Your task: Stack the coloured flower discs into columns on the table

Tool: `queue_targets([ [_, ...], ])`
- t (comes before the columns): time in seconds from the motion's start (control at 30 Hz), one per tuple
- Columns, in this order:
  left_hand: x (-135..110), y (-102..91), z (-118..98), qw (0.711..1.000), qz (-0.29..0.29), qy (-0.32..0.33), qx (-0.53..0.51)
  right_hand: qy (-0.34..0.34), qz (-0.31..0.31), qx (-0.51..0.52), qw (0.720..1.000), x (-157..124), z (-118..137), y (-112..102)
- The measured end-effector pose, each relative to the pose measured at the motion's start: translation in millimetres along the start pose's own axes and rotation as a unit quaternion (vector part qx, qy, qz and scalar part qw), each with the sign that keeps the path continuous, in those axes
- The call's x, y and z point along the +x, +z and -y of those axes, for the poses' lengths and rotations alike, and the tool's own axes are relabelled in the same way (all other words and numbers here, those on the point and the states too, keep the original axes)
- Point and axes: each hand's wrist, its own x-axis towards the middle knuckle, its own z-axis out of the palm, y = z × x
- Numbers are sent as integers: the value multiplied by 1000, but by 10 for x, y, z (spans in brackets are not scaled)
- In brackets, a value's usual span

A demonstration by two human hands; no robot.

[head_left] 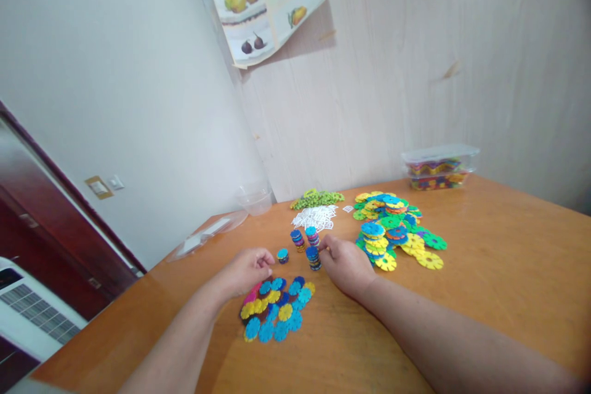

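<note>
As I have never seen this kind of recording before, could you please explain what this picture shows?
There is no machine here, just a person's bare left hand and right hand. A camera worn on the person's head, looking forward and down, took this one picture. On the wooden table are loose small discs, four small stacks, a pile of larger discs, white pieces and green pieces. The left hand is near the shortest stack. The right hand's fingertips are at a blue-topped stack; whether they grip it, I cannot tell.
</note>
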Motion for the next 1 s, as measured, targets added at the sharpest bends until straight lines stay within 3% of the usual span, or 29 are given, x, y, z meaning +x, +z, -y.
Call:
queue_targets([
  [0.13,-167,-41,-1,997,73,-8,-3,4,1,-4,1000,-5,4,-8],
  [0.33,-242,-57,45,998,66,4,3,0,1,-4,1000,-10,10,-16],
  [0.6,-203,-51,119,997,61,-38,-41,-4,3,0,1000,-8,1,3],
  [0.8,-126,-109,58,992,18,-44,-119,-6,1,-5,1000,3,-3,-1],
  [1.0,125,-32,17,977,-65,-54,-194,-1,7,-8,1000,13,4,-3],
])
